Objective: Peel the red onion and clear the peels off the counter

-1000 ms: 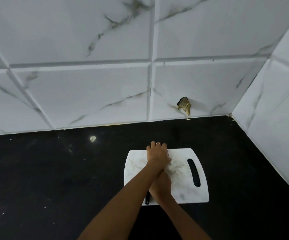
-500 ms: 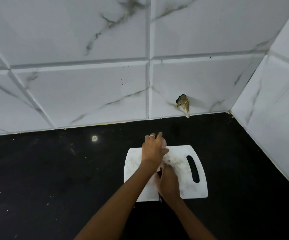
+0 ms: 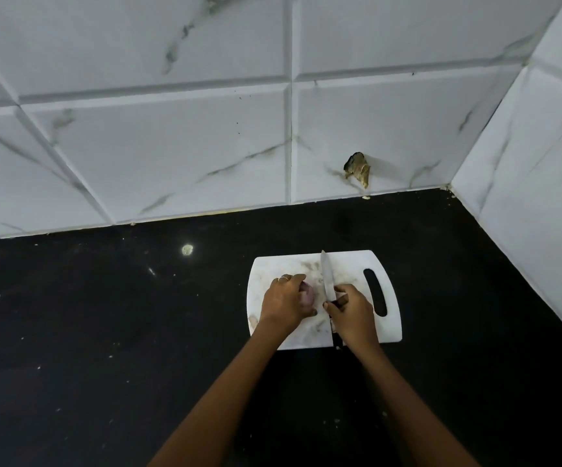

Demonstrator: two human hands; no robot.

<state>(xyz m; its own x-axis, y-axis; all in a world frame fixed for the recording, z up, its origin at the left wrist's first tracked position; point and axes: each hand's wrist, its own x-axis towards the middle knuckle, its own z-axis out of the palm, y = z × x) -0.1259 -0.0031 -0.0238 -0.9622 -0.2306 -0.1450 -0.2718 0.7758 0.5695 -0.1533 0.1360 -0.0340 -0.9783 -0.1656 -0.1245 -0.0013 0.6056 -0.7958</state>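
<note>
White marble-veined tile wall (image 3: 158,156) meets a speck-dusted black desk (image 3: 104,332) in the corner. On it, a scuffed white cutting board (image 3: 387,325) with a slot handle. Left hand (image 3: 286,303) cups the red onion (image 3: 306,294) on the board; right hand (image 3: 352,313) grips a knife (image 3: 327,278), blade pointing away.

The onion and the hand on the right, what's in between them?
The knife. In the head view its blade stands between the red onion, gripped by the left hand, and the right hand, which holds its handle over the cutting board.
</note>
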